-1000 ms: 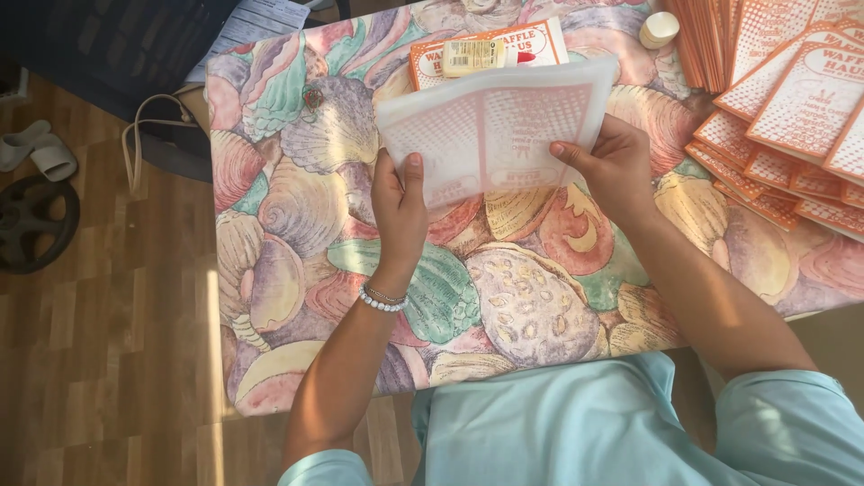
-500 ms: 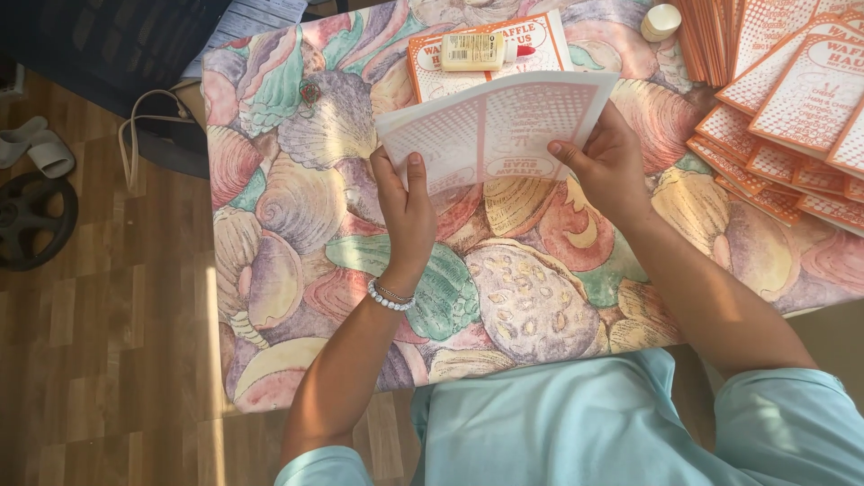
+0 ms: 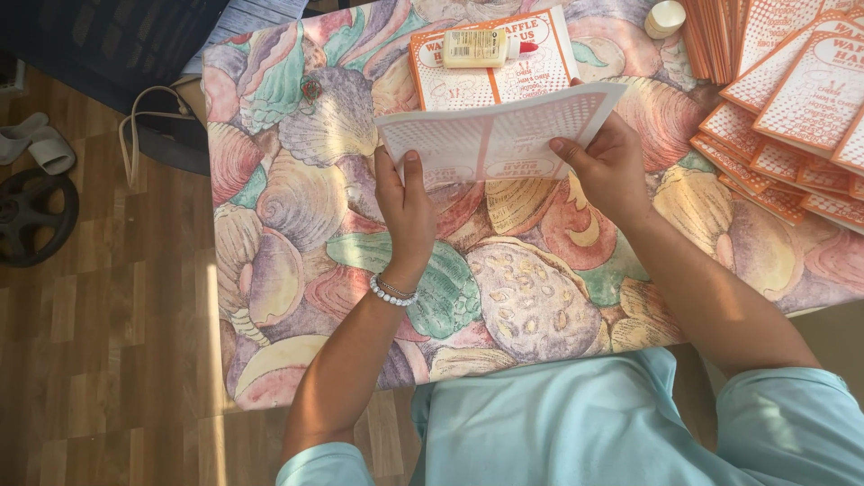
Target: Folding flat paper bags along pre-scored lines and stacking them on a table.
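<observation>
Both hands are holding a flat printed paper sheet (image 3: pixel 499 135) with an orange dotted pattern, lifted slightly above the tabletop (image 3: pixel 531 297) covered in a seashell-print cloth. The left hand (image 3: pixel 405 202) is pinching the sheet's lower left edge, thumb on top; the right hand (image 3: pixel 612 166) is gripping the lower right edge the same way. The sheet is bending along a centre crease, so the step in hand looks like folding or shaping it. At twelve o'clock of the sheet a glue bottle (image 3: pixel 481 47) with a red tip is lying on another flat sheet (image 3: pixel 531 76). At two o'clock a stack of finished orange pieces (image 3: pixel 792 108) is spreading out. The next move likely calls for even pressure along the crease
</observation>
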